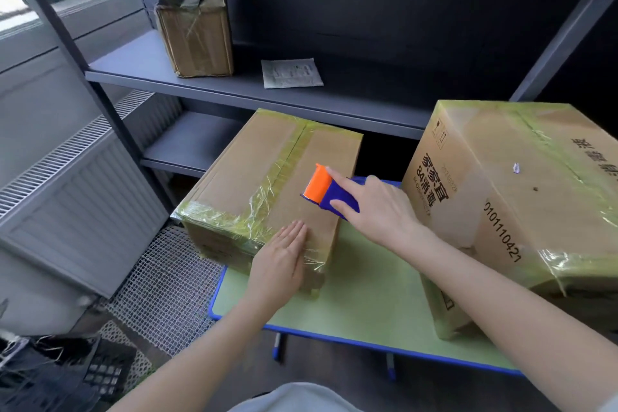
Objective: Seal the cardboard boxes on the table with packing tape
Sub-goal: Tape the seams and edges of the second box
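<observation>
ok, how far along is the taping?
Done: the big box on the right already carries tape over its top and edges. In hand: the smaller box has tape along its seam; the right hand holds the tape dispenser on its top, the left hand presses flat on the near end. Left: finishing this strip; whether more is needed I can't tell.

The big box [521, 197] runs off the right edge, its printing cut short. The right hand [378, 211] hides the back of the tape dispenser [321, 185]. Print on the packet [291, 73] is too small to read.
</observation>
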Tool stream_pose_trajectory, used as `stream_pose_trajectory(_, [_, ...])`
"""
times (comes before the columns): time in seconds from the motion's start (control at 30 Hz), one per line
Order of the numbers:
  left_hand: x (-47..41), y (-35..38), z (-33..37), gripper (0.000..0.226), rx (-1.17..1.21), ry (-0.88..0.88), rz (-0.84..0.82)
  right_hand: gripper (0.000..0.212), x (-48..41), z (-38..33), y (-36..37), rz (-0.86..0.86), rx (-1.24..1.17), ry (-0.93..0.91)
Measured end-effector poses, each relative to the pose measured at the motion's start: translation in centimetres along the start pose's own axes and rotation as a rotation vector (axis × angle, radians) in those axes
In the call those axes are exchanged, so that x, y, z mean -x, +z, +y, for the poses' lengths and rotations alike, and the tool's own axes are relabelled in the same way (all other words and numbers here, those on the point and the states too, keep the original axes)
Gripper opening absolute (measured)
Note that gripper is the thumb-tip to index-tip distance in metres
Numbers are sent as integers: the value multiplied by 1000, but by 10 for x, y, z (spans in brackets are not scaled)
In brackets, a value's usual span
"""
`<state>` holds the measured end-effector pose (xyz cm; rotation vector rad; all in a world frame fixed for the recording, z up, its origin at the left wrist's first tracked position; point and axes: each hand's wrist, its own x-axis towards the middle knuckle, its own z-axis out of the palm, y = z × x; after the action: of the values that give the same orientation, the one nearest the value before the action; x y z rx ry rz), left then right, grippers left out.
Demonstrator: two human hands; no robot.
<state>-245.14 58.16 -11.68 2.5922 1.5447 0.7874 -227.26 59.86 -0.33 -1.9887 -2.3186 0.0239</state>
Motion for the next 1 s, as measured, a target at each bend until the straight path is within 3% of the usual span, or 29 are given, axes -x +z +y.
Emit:
stream_pose_trajectory(0.17, [7,-22,-64,50,-103,-69,-27,54,-25,-33,13,106,71,-100])
stream_pose_trajectory(0.43, [6,-49,-137,31,-115,-397,17,59,-64,-71,62,333,117,-249])
stream_pose_trajectory(0.5, [8,-48,-141,30,-128,-386,17,59,-69,-79,68,373,114,-260])
stream_pose_trajectory(0.63, [10,-43,-139,48,-188,-355,-32,63,-75,-78,80,392,125,-238])
stream_pose_trajectory(0.87, [8,-42,-116,50,-210,-371,-88,62,-75,-51,84,421,167,-263])
stream_pose_trajectory(1.0, [16,-42,-83,45,-174,-294,-75,69,-71,-28,86,450,174,-218])
